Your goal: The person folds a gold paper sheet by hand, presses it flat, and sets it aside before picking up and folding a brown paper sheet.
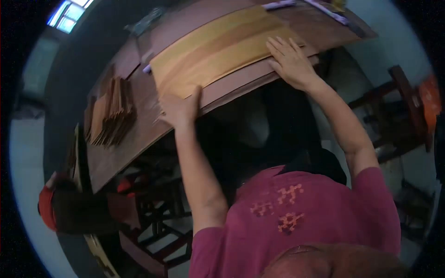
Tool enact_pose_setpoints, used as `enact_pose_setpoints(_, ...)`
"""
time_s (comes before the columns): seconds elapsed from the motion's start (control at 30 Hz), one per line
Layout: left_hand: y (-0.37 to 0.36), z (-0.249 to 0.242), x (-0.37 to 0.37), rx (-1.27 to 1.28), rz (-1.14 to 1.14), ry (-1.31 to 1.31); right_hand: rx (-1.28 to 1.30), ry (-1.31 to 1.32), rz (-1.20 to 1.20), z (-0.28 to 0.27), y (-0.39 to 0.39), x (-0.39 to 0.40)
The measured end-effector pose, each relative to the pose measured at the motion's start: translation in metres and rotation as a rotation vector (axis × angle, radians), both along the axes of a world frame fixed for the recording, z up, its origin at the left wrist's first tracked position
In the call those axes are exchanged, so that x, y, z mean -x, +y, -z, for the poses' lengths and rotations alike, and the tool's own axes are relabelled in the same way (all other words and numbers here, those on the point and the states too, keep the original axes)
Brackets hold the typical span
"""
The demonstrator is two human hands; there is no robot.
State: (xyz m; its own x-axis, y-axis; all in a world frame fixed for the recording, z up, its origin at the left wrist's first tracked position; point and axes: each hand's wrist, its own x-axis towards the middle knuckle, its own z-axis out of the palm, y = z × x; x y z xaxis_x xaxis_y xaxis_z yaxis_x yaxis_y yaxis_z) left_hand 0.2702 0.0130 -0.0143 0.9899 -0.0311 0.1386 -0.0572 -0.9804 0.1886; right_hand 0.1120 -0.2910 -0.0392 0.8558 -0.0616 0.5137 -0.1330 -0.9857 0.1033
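A person in a magenta shirt (pixel 324 213) sits at a brown worktop (pixel 113 162), both arms reaching forward over a wide yellow-brown sheet (pixel 222 48). Picture a clock centred on that sheet, twelve pointing away from the sitter.

The sheet lies at a slant on a mauve board (pixel 245 78), close to the worktop's near edge, presumably so both ends stay within easy reach. A strip of board shows along the sheet's near side.

At three o'clock, the right hand (pixel 291 60) rests palm down with its fingers spread, reaching over the near edge onto the sheet; this seems to keep that end flat. Toward seven o'clock, the left hand (pixel 178 109) is at the near left corner, spread too, its thumb apart from the fingers. Those fingers are blurred, so I cannot tell whether they press on the corner or reach under it. With the hands so far apart, the sheet is probably being steadied from both ends.

At eight o'clock stands a bunched stack of brown folded pieces (pixel 111 111), perhaps set aside there to leave the middle free. A crumpled clear wrapping (pixel 146 21) lies at ten o'clock, and a purple bar (pixel 327 11) at two.
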Motion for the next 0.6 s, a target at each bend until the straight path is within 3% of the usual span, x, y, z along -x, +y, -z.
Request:
enact_pose_setpoints(0.03,-0.002,-0.012,0.008,0.010,0.031,0.049,0.005,-0.001,-0.062,0.004,0.013,-0.008)
enact_pose_setpoints(0.13,0.001,-0.002,0.003,-0.008,-0.004,0.020,-0.089,0.147,0.043,0.013,0.010,-0.018)
enact_pose_setpoints(0.43,0.018,0.021,-0.010,0.026,0.026,-0.005,-0.075,0.054,0.086,0.032,-0.017,-0.015)
enact_pose_setpoints(0.6,0.090,0.016,-0.022,-0.062,-0.335,0.028,-0.056,-0.023,0.034,0.031,-0.015,-0.012)
